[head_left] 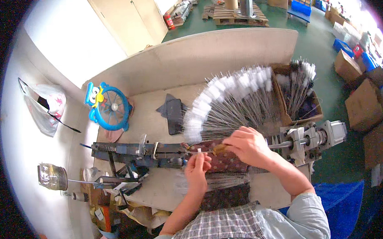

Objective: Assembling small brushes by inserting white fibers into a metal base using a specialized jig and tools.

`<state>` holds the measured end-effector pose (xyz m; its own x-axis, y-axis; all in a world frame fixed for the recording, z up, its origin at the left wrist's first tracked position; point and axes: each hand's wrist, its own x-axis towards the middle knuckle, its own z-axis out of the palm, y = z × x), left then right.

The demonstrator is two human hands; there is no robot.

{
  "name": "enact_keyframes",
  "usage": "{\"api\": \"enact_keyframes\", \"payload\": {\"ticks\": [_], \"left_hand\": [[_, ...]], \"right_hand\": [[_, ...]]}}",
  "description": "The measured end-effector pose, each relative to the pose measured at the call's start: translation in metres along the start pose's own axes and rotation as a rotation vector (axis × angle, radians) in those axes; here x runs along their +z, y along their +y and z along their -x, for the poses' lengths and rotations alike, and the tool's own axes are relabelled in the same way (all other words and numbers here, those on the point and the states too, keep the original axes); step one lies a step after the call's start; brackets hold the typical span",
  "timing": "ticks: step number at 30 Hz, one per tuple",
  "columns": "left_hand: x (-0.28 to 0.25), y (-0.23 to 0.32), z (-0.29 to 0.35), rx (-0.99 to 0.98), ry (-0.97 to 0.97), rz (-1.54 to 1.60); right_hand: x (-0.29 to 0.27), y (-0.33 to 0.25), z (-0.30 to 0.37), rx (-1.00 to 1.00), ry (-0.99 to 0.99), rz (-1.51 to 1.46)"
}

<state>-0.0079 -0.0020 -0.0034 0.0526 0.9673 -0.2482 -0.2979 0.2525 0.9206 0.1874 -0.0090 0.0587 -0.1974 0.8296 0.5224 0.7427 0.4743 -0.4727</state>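
My left hand (196,172) is closed in a pinch under a small white piece (199,150), just above a dark reddish patterned cloth (210,163). My right hand (248,147) reaches in from the right, its fingers bent down at a yellowish-brown piece (220,149) whose kind I cannot make out. Between the hands runs a thin, wire-like line. Behind them a fan of white-tipped wire brushes (233,103) lies on the bench. A long dark metal fixture (163,151) ends left of my left hand; a machine with a shaft and chuck (300,141) stands right of my right hand.
A cardboard box (303,117) holds more wire brushes, some dark-tipped. On the bench are a blue cartoon-shaped fan (111,107) and a dark phone-like slab (174,116). A raised board (197,56) edges the far side. Thin wires (219,181) lie near my body.
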Motion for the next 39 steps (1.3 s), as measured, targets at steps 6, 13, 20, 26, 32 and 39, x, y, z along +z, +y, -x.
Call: {"api": "enact_keyframes", "payload": {"ticks": [6, 13, 20, 26, 32, 39], "left_hand": [[0.001, 0.013, 0.000, -0.148, -0.042, 0.139], [-0.008, 0.014, -0.002, -0.173, -0.107, 0.110], [-0.008, 0.017, -0.005, -0.230, -0.188, 0.137], [-0.008, 0.008, -0.007, -0.193, -0.069, 0.473], [0.001, 0.009, -0.002, -0.205, -0.001, 0.466], [-0.002, -0.002, -0.006, -0.069, 0.009, 0.436]], "right_hand": [[0.054, -0.008, -0.025, 0.043, -0.135, 0.168], [0.050, -0.018, -0.030, 0.113, -0.194, -0.094], [0.052, -0.018, -0.032, 0.279, -0.277, -0.217], [0.058, -0.049, -0.025, 0.111, -0.053, 0.077], [0.067, -0.036, -0.013, 0.113, 0.072, 0.160], [0.065, -0.032, -0.010, -0.076, 0.155, 0.092]]}}
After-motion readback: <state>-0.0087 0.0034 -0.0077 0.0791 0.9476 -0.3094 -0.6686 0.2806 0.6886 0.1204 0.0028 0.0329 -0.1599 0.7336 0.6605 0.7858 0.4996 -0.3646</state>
